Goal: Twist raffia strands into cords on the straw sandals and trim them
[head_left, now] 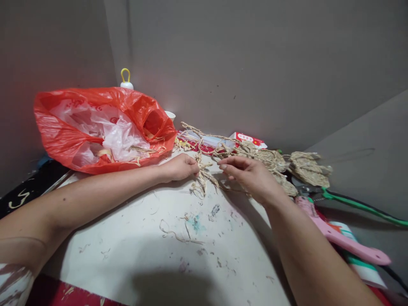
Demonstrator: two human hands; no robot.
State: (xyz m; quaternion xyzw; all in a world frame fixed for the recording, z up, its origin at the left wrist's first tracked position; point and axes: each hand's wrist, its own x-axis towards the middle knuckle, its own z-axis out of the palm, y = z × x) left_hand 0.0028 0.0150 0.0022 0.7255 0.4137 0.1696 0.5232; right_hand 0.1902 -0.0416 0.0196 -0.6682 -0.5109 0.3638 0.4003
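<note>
My left hand [182, 168] is closed, thumb against fingers, on a knotted piece of straw-coloured plant-fibre cord [200, 174]. Loose ends of the cord fan out below the fingertips onto the white tabletop [127, 238]. Just right of the cord is my right hand [248, 174], its fingers stretched toward the left hand with a small gap between thumb and forefinger. I see nothing clearly held there. Behind and beyond my right hand lie coiled, woven fibre pieces [270, 161], partly hidden by it.
A red plastic bag [60, 127] with white plastic and fibre scraps stands at back left. At right lie green-handled pliers or cutters [360, 204] and a pink-handled tool [347, 242]. A red-and-white box [247, 138] is by the grey wall [239, 63]. Fibre bits litter the table.
</note>
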